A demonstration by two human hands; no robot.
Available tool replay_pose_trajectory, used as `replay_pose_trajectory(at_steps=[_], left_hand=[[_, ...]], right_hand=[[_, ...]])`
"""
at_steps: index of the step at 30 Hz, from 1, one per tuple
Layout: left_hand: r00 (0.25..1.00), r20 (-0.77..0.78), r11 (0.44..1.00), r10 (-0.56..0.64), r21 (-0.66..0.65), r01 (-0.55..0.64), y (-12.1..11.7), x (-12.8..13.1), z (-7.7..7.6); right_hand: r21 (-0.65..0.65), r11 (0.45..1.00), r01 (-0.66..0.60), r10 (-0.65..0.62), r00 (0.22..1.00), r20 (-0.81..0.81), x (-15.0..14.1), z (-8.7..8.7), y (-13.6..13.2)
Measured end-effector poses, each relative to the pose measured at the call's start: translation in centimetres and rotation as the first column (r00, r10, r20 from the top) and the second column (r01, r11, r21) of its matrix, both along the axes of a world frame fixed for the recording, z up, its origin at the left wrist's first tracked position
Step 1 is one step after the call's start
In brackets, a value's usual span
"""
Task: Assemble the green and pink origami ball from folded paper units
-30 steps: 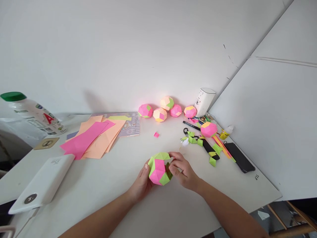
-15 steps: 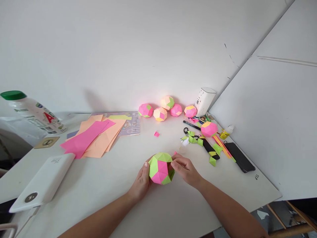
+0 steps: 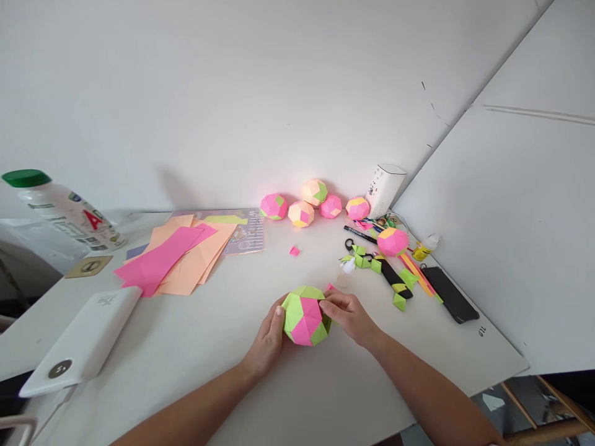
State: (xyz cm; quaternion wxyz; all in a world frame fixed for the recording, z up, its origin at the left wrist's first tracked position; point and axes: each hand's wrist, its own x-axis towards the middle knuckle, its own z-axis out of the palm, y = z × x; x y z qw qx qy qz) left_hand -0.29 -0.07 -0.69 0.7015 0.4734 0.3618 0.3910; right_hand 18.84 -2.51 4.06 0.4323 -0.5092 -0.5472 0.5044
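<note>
A green and pink folded-paper ball (image 3: 305,317) is held just above the table, its right side showing a dark gap. My left hand (image 3: 269,337) is closed around its left side, thumb in front. At the right edge, my right hand (image 3: 348,316) pinches the ball beside the gap, and its fingertips are partly hidden. Behind those fingers a small pink paper piece (image 3: 330,287) peeks out. Another pink piece (image 3: 294,251) lies farther back on the table.
Several finished paper balls (image 3: 274,207) line the wall. Right: green paper pieces (image 3: 361,262), scissors (image 3: 349,244), a glue bottle (image 3: 425,247), a black phone (image 3: 450,294). Left: pink and orange sheets (image 3: 162,260), a white power bank (image 3: 83,341), a green-capped bottle (image 3: 69,214).
The paper ball has shifted slightly right and turned a little in my hands. My left hand has moved with it, while my right fingers stay at its right edge.
</note>
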Motion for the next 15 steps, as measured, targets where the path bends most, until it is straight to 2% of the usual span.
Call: replay_pose_trajectory(at_steps=[7,14,15], left_hand=[[1.0,-0.027,1.0,-0.014,-0.01,0.013,0.1,0.1,0.4],[0.963,0.036,0.962,-0.268,-0.049,0.27,0.1,0.1,2.2],[0.96,0.062,0.96,-0.273,-0.054,0.276,0.1,0.0,2.3]], right_hand=[[-0.036,0.999,0.001,-0.003,0.999,-0.047,0.0,0.0,0.1],[-0.151,0.989,0.007,-0.024,0.994,-0.108,0.1,0.1,0.5],[-0.17,0.985,-0.005,-0.016,0.992,-0.122,0.1,0.1,0.5]])
